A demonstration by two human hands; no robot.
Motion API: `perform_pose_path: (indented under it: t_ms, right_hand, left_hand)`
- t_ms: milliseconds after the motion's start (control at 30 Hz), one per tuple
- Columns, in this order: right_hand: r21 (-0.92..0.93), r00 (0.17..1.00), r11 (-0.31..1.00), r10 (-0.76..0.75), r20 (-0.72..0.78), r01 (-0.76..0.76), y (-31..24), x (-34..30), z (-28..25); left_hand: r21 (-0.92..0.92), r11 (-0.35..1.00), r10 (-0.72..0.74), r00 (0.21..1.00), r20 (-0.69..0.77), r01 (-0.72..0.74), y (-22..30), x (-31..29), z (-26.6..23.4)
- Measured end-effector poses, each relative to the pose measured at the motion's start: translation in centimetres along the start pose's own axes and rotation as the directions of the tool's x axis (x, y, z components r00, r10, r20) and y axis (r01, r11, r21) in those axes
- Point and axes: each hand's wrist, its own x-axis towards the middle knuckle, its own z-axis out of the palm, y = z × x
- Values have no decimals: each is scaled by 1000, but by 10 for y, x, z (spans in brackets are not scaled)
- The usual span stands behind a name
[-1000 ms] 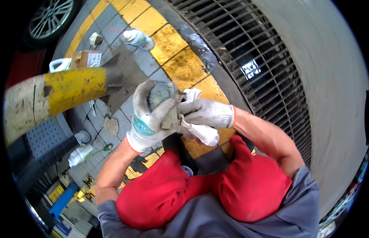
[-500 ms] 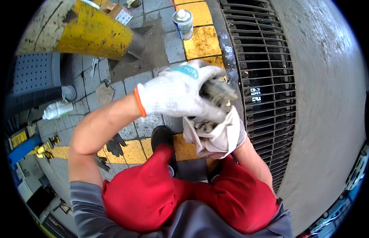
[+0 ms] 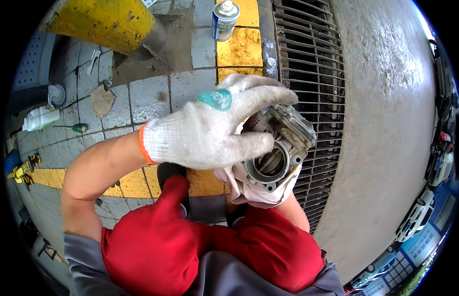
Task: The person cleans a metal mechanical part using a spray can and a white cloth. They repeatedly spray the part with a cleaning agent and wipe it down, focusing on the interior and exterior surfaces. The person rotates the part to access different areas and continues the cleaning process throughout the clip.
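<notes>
A metal throttle body (image 3: 299,140) faces up in front of me, its round bore showing a butterfly plate. My left hand (image 3: 210,128), in a white knit glove with an orange cuff, reaches over it, thumb on the bore side and fingers across the far side. Below the part is a pale cloth (image 3: 261,196), bunched around its lower side. My right hand is hidden behind the cloth and part; only its forearm (image 3: 292,213) shows, and the hand supports them from beneath.
Beyond my hands stands a spray can (image 3: 225,20) on the yellow-edged tiles. A metal drain grate (image 3: 313,79) runs along the right. To the left are a yellow post (image 3: 101,24), a screwdriver (image 3: 79,128), a white bottle (image 3: 40,118) and a scrap of cardboard (image 3: 102,100).
The throttle body, blurred and mostly covered before, now shows its bore, lying on the cloth. My left hand has shifted slightly left and down. The view has turned a little.
</notes>
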Motion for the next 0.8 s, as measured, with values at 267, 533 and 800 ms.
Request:
perform_pose_path:
  t_ms: [267,533,800]
  right_hand:
    - [-729,967,638,-208,146,248,-37,5,-15]
    - [-696,975,684,-121,184,217,-28,3,-21]
    - [-711,981,693,33,192,116,-13,2,-29]
  left_hand:
    - [-318,933,-155,986,56,165,6,-14,22]
    - [-272,948,-155,986,67,167,-2,-14,26]
    - [-329,921,-198,978,59,207,0,-14,25]
